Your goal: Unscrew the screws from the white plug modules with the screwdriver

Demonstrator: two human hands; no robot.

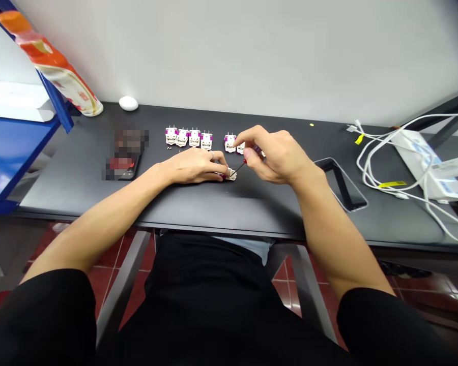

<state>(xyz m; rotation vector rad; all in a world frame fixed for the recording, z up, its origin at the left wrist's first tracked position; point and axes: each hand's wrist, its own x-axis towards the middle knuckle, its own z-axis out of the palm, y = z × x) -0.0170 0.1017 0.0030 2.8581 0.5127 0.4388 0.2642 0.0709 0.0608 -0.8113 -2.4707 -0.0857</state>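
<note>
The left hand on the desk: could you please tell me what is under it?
The left hand rests on the dark desk, a small white plug part showing at its fingertips. Anything beneath the palm is covered and cannot be seen.

Bright, even light, apparently from above, fills the scene, and the white wall (252, 56) looks pale and flat, with no hard shadows. Soft shadows gather under the left hand (193, 166) and right hand (278, 155) on the matte black table (80, 188). Glare lies on the blue shelf (7, 157) and the red tile floor (442, 295). The wide lens bows the table's front edge and stretches the forearms (339, 223) toward the frame edges. A pixelated patch (125, 154) obscures one spot on the table, while most of the view stays fairly sharp
</note>
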